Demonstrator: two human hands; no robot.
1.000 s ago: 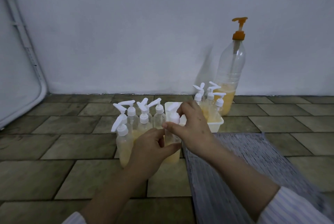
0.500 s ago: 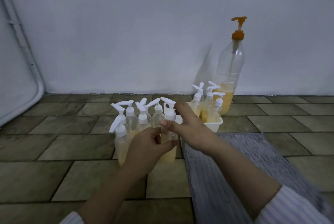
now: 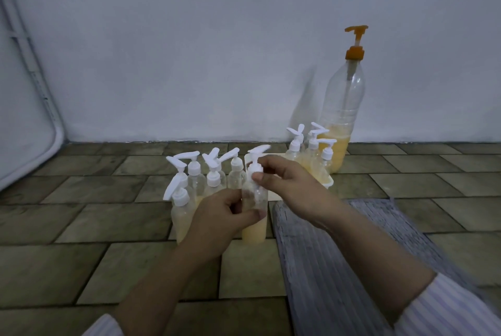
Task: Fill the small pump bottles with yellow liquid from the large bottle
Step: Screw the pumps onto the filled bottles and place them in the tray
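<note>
A: What is seen beside the large bottle (image 3: 342, 107)?
B: A white tray (image 3: 327, 183) of pump bottles (image 3: 311, 156) just left; more filled bottles (image 3: 195, 181) further left.
A: The held bottle (image 3: 254, 211)?
B: Left of the large bottle; its body is gripped by the left hand (image 3: 219, 216), its white cap (image 3: 255, 166) pinched by the right hand (image 3: 287, 186).

Grey striped mat (image 3: 339, 268) on tiled floor (image 3: 81, 227), white wall (image 3: 189, 50) behind
</note>
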